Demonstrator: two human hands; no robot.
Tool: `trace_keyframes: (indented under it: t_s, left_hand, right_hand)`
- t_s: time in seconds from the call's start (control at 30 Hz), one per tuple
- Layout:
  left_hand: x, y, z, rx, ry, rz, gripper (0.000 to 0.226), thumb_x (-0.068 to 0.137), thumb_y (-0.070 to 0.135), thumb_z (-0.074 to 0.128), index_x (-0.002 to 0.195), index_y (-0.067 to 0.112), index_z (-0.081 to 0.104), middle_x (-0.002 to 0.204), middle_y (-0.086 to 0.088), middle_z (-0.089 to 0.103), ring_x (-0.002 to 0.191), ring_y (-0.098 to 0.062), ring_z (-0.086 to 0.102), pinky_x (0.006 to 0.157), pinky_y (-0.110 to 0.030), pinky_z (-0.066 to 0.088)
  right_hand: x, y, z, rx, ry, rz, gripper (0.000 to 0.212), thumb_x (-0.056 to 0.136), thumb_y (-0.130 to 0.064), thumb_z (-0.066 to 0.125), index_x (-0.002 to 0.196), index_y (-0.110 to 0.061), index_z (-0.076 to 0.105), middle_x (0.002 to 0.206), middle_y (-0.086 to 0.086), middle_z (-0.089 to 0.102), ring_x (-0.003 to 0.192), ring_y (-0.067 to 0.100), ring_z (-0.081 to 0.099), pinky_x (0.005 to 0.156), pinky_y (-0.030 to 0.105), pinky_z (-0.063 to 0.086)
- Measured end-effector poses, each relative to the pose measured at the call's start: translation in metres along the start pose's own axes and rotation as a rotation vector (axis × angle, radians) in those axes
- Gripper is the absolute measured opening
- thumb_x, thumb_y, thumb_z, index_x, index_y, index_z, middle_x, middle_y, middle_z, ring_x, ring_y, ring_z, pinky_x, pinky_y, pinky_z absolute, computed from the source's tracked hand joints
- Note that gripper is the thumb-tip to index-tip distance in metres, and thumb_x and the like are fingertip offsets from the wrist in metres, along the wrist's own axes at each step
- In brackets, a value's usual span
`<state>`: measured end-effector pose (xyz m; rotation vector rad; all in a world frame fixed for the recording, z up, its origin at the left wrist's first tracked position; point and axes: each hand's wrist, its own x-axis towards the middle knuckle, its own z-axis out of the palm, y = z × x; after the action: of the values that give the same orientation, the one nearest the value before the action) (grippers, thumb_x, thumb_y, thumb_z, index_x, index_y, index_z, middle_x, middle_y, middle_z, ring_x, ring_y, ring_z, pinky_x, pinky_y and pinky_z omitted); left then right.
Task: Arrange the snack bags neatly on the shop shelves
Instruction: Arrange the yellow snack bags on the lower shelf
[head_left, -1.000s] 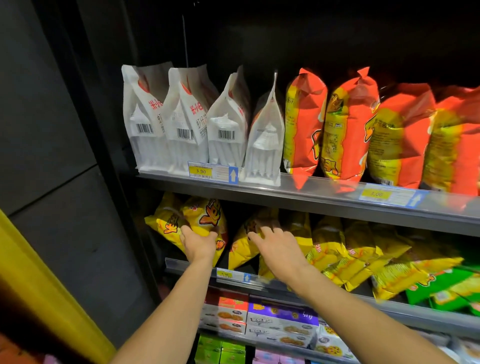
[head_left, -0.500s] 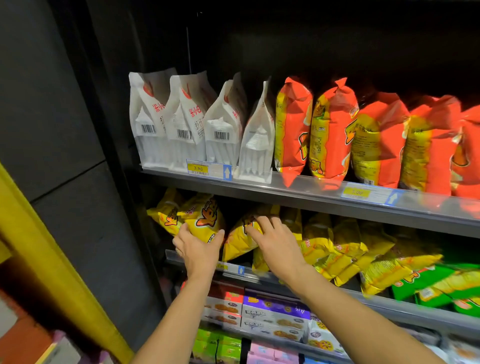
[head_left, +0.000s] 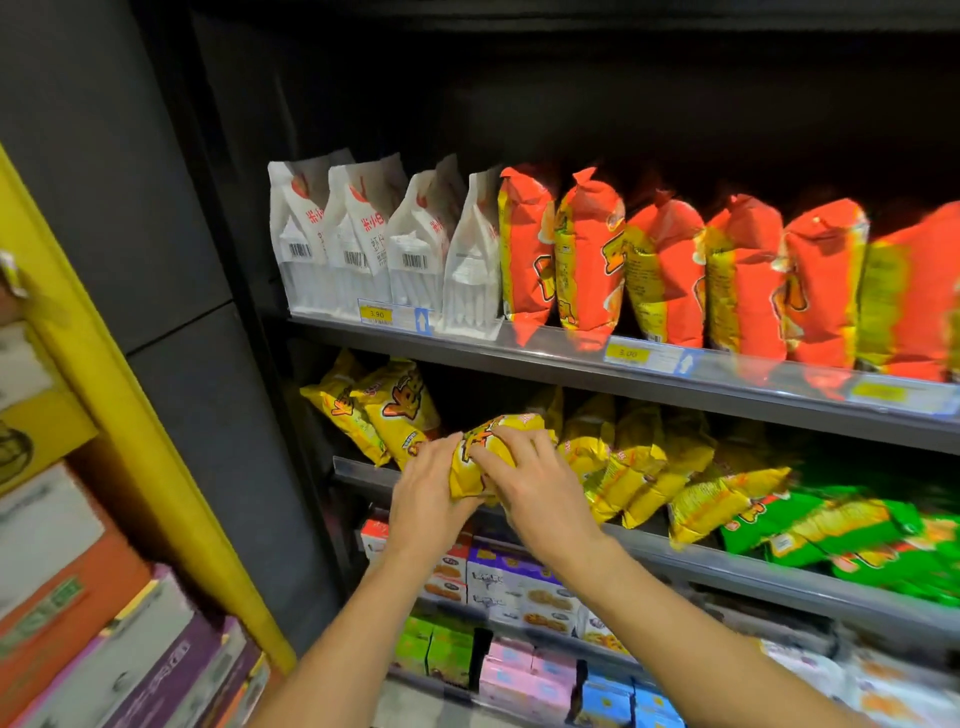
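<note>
- Both hands now clamp one yellow snack bag (head_left: 480, 460), lifted off the row; before they only rested on bags.
- Left hand (head_left: 426, 493) grips its left end, right hand (head_left: 524, 480) its right.
- Two yellow bags (head_left: 384, 410) lean just left of the left hand; likely re-seating next.

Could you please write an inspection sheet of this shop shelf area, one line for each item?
Surface: middle shelf, its grey front rail in view; another shelf above, more below.
Job's things: yellow snack bag held in front of the middle shelf; two yellow bags lean at the left end; more yellow bags lie tilted to its right.
Clutter: green bags lie flat further right; white bags and orange bags stand on the shelf above.
Grippers: left hand and right hand both clasp the held bag.
Cables: nothing seen.
Surroundings: yellow post at left; boxes on lower shelves.
</note>
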<state>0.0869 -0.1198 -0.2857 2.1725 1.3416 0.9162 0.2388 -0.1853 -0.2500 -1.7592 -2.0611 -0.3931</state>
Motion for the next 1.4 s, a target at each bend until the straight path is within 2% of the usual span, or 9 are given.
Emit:
trace_keyframes:
  t_s: [0.17,0.3,0.53,0.7,0.8,0.93,1.1,1.23,1.4]
  left_hand:
    - [-0.035,0.023,-0.011,-0.074,-0.041,-0.095,0.074,0.084,0.047,0.084,0.147,0.036,0.047,0.139,0.007,0.062,0.127,-0.017,0.058,0.101,-0.044,0.053]
    - [-0.055,0.036,-0.024,-0.182,-0.026,-0.167,0.048,0.084,0.051,0.084,0.112,0.059,0.046,0.109,0.019,0.067,0.098,-0.001,0.065,0.075,-0.024,0.053]
    - [-0.070,0.038,-0.050,-0.306,-0.040,-0.232,0.076,0.081,0.066,0.078,0.146,0.041,0.047,0.119,0.021,0.071,0.111,-0.006,0.068,0.099,-0.043,0.058]
    - [-0.071,0.049,-0.069,-0.444,-0.049,-0.263,0.045,0.090,0.058,0.075,0.131,0.047,0.059,0.110,0.028,0.074,0.100,0.004,0.071,0.095,-0.040,0.060]
    - [-0.072,0.060,-0.079,-0.544,-0.045,-0.283,0.032,0.094,0.053,0.071,0.124,0.045,0.062,0.109,0.028,0.074,0.102,0.002,0.072,0.094,-0.038,0.060]
    - [-0.072,0.070,-0.084,-0.615,-0.074,-0.292,0.028,0.098,0.050,0.068,0.125,0.046,0.064,0.118,0.024,0.075,0.111,-0.002,0.071,0.103,-0.043,0.056]
    - [-0.075,0.076,-0.083,-0.642,-0.136,-0.303,0.031,0.099,0.051,0.068,0.129,0.050,0.062,0.123,0.023,0.074,0.115,-0.004,0.071,0.106,-0.045,0.054]
    - [-0.074,0.076,-0.083,-0.636,-0.245,-0.327,0.055,0.079,0.081,0.071,0.126,0.054,0.065,0.137,0.011,0.067,0.120,-0.011,0.069,0.103,-0.044,0.056]
    - [-0.066,0.095,-0.087,-0.974,-0.225,-0.480,0.081,0.086,0.079,0.040,0.148,0.028,0.055,0.140,0.005,0.070,0.124,-0.015,0.068,0.092,-0.040,0.055]
  right_hand:
    - [-0.024,-0.005,-0.025,0.129,0.095,0.006,0.048,0.097,-0.033,0.068,0.143,-0.020,0.058,0.143,0.007,0.058,0.125,0.031,0.056,0.080,0.042,0.061]
    - [-0.040,-0.007,-0.047,0.255,0.167,0.100,0.044,0.101,-0.042,0.060,0.138,-0.018,0.062,0.138,0.002,0.061,0.125,0.024,0.055,0.090,0.036,0.054]
    - [-0.036,0.004,-0.063,0.616,-0.053,0.448,0.047,0.099,-0.057,0.061,0.133,-0.026,0.066,0.129,-0.008,0.063,0.120,0.012,0.058,0.101,0.038,0.051]
    - [-0.023,-0.003,-0.064,1.057,-0.183,0.563,0.052,0.095,-0.059,0.065,0.136,-0.026,0.063,0.133,-0.010,0.067,0.123,0.007,0.063,0.097,0.025,0.052]
    - [-0.024,-0.010,-0.058,1.292,-0.212,0.583,0.067,0.082,-0.071,0.064,0.134,-0.028,0.064,0.128,-0.009,0.074,0.121,0.009,0.069,0.097,0.032,0.057]
    - [-0.026,-0.023,-0.052,1.570,-0.178,0.638,0.065,0.086,-0.063,0.064,0.137,-0.023,0.064,0.125,0.000,0.077,0.116,0.021,0.073,0.105,0.049,0.056]
    - [-0.037,-0.028,-0.050,1.615,-0.105,0.640,0.058,0.090,-0.060,0.060,0.136,-0.025,0.066,0.126,-0.002,0.077,0.118,0.019,0.073,0.109,0.051,0.053]
    - [-0.048,-0.023,-0.043,1.620,-0.068,0.726,0.066,0.082,-0.074,0.071,0.133,-0.033,0.070,0.129,-0.004,0.075,0.124,0.021,0.069,0.114,0.055,0.048]
    - [-0.063,-0.013,-0.045,1.804,-0.039,0.879,0.057,0.086,-0.059,0.060,0.128,-0.022,0.071,0.121,0.008,0.078,0.113,0.028,0.075,0.106,0.054,0.054]
